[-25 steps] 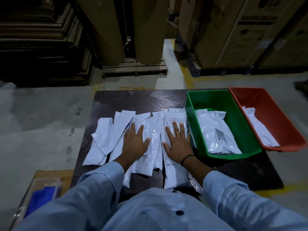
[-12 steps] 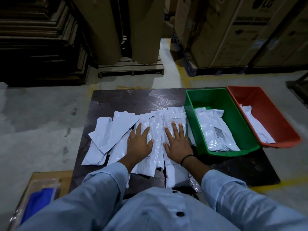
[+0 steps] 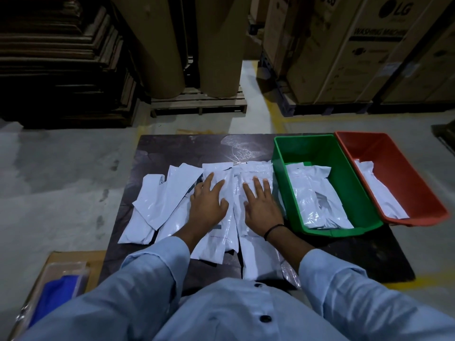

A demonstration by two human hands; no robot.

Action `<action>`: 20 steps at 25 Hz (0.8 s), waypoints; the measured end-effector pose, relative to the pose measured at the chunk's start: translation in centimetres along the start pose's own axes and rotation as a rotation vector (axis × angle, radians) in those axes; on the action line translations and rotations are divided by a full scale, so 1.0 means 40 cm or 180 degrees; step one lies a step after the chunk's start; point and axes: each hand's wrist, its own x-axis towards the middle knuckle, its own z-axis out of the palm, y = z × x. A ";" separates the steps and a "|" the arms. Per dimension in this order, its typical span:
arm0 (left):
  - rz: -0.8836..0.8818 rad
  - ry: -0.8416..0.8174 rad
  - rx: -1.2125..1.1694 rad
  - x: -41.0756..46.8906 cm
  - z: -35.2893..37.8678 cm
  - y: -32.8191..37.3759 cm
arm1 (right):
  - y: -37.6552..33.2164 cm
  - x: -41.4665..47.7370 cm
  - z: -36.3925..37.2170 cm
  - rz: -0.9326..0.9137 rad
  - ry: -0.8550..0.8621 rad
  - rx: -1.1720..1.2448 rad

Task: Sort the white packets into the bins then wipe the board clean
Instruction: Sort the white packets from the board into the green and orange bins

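Several white packets (image 3: 157, 205) lie overlapping in a row across the dark board (image 3: 187, 148). My left hand (image 3: 208, 205) rests flat on the packets near the middle, fingers straight and spread. My right hand (image 3: 262, 207) lies flat beside it on the packets further right, a black band on its wrist. Right of the packets stands a green bin (image 3: 317, 146) with a few packets (image 3: 317, 200) inside. A red bin (image 3: 398, 173) touches the green one on its right and holds a white packet (image 3: 379, 190).
A cardboard tray with a blue cloth (image 3: 54, 296) lies on the floor at lower left. Large cardboard rolls (image 3: 157, 45) on a pallet, stacked boards and big appliance cartons (image 3: 357, 50) stand behind the board. Grey concrete floor (image 3: 61, 180) surrounds it.
Both hands stay flat on the packets; the left hand has slid a little toward the far edge. The leftmost packets have shifted slightly. The camera moved a bit.
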 end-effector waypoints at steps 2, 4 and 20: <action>0.0023 0.0157 0.0032 0.010 -0.016 0.033 | 0.008 0.020 -0.030 -0.0076 0.0197 0.0050; 0.0036 0.0322 0.0049 0.023 -0.033 0.063 | 0.016 0.042 -0.066 -0.0203 0.0422 0.0093; 0.0432 0.0670 0.0219 0.083 -0.026 0.388 | 0.305 0.070 -0.268 -0.0261 0.0876 -0.0046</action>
